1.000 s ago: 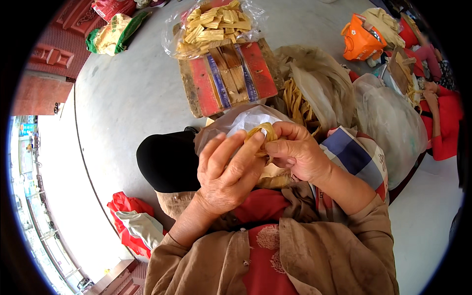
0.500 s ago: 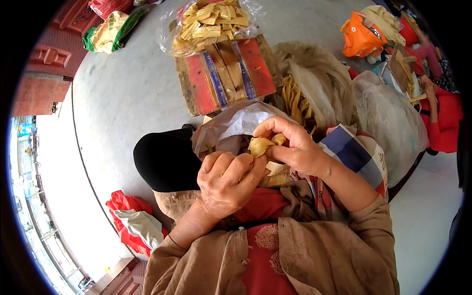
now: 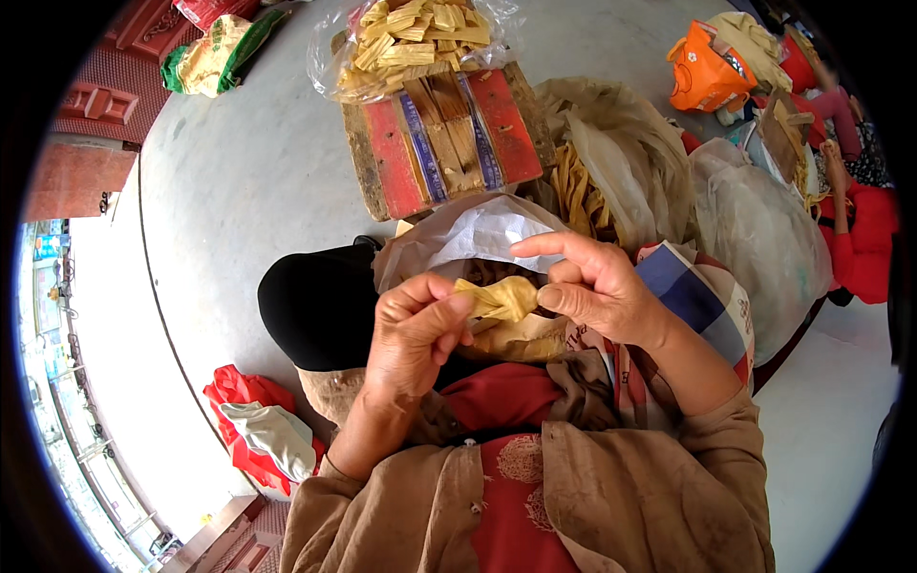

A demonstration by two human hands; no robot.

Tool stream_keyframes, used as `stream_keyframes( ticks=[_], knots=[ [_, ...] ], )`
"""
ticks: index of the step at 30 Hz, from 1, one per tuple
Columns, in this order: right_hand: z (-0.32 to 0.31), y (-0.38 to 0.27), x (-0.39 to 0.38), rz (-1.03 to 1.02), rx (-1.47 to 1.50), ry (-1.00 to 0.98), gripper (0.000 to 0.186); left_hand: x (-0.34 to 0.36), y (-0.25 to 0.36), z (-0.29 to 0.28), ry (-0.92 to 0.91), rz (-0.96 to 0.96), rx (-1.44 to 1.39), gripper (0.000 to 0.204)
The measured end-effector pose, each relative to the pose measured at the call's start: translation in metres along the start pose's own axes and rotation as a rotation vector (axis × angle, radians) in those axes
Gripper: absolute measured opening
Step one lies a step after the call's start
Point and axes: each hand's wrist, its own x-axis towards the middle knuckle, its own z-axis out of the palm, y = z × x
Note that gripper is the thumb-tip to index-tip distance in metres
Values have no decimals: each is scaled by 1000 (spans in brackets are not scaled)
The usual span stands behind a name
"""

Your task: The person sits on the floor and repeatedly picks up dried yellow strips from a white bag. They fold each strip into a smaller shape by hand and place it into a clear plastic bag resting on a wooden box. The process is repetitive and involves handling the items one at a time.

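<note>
Pinching folded yellow fibrous strip [image 3: 511, 298] in left grip [image 3: 411, 329], beside right grip [image 3: 608, 294] (unclear whether holding); bordered beyond by translucent white plastic bag [image 3: 482, 229], red wooden surface [image 3: 506, 134].

A smooth, pale grey floor [image 3: 239, 172] spreads across the frame, with a thin dark line [image 3: 164, 325] curving down its left side. At upper left is a reddish-brown panelled surface [image 3: 100, 101]; a similar panel [image 3: 256, 552] shows at lower left. Strong light whitens the left, blurring the bright scene [image 3: 53, 353] at the edge. Top centre, a low wooden table [image 3: 390, 158] has a worn red top.
</note>
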Motion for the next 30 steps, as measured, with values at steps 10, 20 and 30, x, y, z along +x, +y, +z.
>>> stream_keyframes(
  ticks=[10,20,30],
  knots=[
    [-4,18,-5,-408,-976,95,22,7,6,-20,142,266,770,26],
    [8,19,-14,-398,-934,-245,21,-1,8,-6,-688,842,1792,21],
    [-47,2,51,-575,-1225,183,14,60,64,-7,-252,728,1601,15]
  ],
)
